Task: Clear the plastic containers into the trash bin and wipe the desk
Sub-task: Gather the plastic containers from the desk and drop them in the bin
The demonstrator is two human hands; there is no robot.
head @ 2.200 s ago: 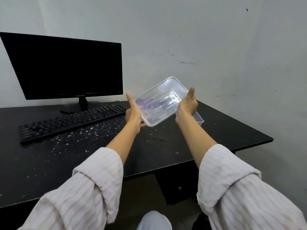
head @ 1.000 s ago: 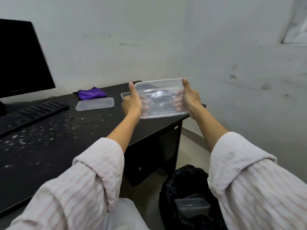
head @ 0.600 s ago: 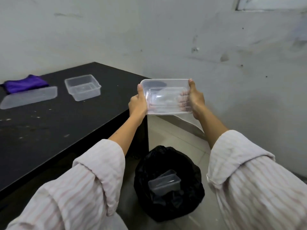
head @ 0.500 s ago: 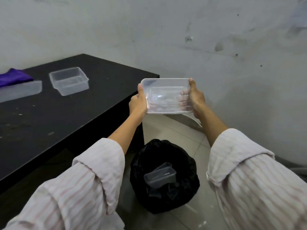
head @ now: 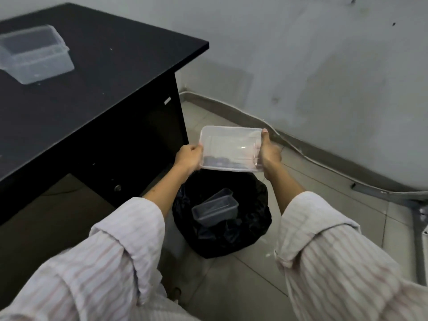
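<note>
Clear plastic container (head: 229,148) held above the black-lined trash bin (head: 250,230), left hand (head: 188,157) gripping its left end, right hand (head: 268,151) gripping its right end, second container (head: 215,208) inside the bin, third container (head: 34,54) on the black desk (head: 99,72) left of the bin

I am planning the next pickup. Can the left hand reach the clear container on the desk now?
Probably not at once. The left hand grips one end of the held container over the trash bin, with the right hand on the other end. The container on the desk sits far left; nothing blocks it.
</note>
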